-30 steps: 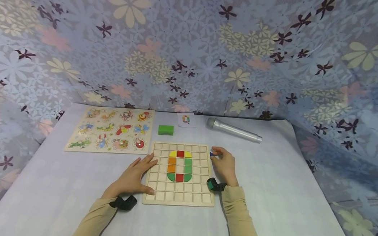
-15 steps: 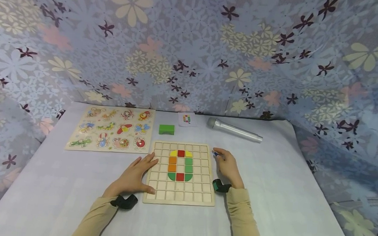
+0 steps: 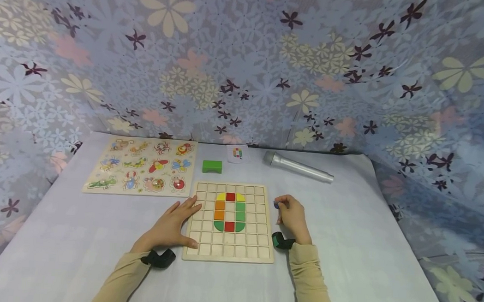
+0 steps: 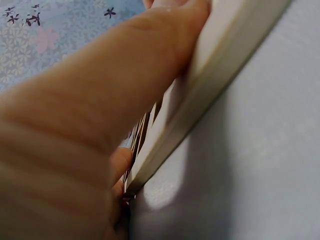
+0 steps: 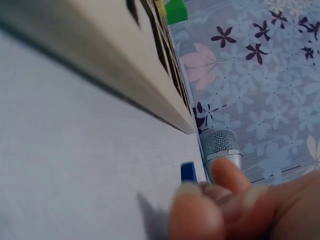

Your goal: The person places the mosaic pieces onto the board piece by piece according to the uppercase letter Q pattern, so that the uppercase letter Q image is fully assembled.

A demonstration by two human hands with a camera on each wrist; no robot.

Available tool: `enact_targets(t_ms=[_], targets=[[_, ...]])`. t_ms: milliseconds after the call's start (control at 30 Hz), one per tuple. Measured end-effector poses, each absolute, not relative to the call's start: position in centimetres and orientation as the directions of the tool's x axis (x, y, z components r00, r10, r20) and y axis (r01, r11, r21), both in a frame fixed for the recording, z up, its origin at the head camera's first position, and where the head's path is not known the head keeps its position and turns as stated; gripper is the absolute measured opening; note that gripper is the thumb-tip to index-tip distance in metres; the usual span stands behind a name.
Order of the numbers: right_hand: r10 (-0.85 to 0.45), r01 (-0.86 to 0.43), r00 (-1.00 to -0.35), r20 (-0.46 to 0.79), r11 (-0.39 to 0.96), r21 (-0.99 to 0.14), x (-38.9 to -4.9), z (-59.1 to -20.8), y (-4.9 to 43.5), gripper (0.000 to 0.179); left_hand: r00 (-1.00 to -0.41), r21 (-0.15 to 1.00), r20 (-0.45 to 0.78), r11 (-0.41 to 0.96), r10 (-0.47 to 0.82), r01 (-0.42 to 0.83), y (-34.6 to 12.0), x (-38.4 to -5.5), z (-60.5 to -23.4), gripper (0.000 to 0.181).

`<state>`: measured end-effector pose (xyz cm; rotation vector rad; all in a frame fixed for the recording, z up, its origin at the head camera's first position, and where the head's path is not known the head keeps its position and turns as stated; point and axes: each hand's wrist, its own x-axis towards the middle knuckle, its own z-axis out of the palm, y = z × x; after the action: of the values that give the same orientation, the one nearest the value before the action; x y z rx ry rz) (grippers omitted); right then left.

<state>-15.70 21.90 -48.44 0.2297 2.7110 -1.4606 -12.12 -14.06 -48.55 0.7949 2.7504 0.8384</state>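
A wooden grid board (image 3: 202, 249) lies flat before me, with red, yellow, orange and green tiles set in a ring on it. My left hand (image 3: 171, 225) rests on the board's left edge, fingers spread, thumb near the lower left corner. Just off the board's right side, my right hand (image 3: 293, 216) pinches a small blue tile (image 3: 277, 205) between thumb and fingertips. In the right wrist view the blue tile (image 5: 188, 172) sticks up from the fingertips, its lower part hidden by them. The left wrist view has the left thumb (image 4: 125, 65) over the board's rim.
A puzzle board (image 3: 143, 168) with animal pictures lies at the back left. Behind the grid board are a green block (image 3: 212, 166) and a small pattern card (image 3: 238, 154). A silver microphone (image 3: 301, 167) lies at the back right, near the floral curtain (image 3: 246, 77).
My right hand has drawn slightly right and toward me, away from the board's edge, with the blue tile turned in its fingertips. The left hand stays in place.
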Motion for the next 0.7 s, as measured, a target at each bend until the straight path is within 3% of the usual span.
enact_targets(t_ms=[333,533,700], targets=[[0.11,0.099,-0.994,-0.027,0.726,-0.681,-14.7,-47.9,22.7,0.031,-0.843,0.554,-0.003,0.702,0.538,0.447,-13.9,-12.2,-48.8,0.107],[0.097,0.068,-0.995,0.006,0.734,-0.676,-14.7,-48.0,22.6,0.022,-0.846,0.551,0.004,0.704,0.534,0.447,-14.0,-12.2,-48.7,0.108],[0.112,0.108,-0.993,-0.044,0.676,-0.729,-14.8,-48.3,23.1,0.021,-0.842,0.55,0.005,0.702,0.539,0.452,-13.9,-12.2,-48.8,0.109]])
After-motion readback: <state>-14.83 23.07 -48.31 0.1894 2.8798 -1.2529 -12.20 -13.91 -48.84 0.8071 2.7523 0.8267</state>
